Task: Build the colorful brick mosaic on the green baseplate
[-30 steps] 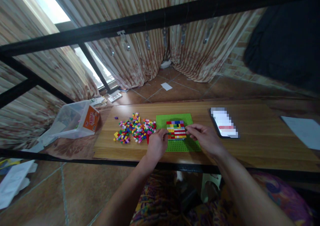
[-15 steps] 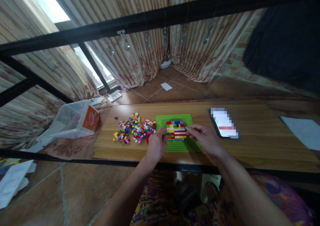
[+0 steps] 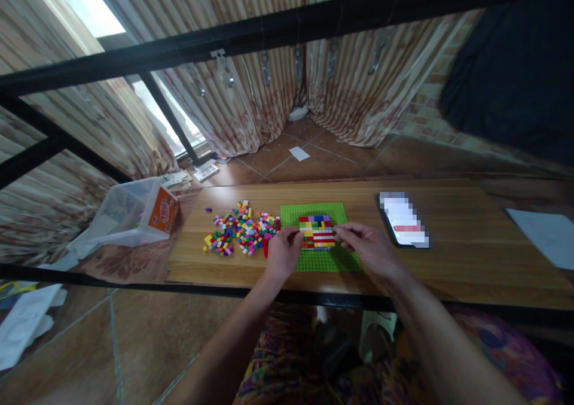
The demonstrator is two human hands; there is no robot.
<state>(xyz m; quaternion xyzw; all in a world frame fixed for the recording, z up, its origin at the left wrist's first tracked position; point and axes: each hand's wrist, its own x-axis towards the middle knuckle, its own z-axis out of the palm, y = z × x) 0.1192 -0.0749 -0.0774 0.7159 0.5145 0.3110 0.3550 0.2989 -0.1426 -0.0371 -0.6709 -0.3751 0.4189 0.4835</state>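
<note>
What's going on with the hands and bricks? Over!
Left hand left of brick block, right hand right of it; grip unclear. Block over green baseplate. Loose bricks heaped left, phone right, neither between hands and block.

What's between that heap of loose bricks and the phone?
The head view shows a green studded baseplate between the heap and the phone, bearing a multicoloured brick build, with the left hand and right hand on either side of that build.
</note>
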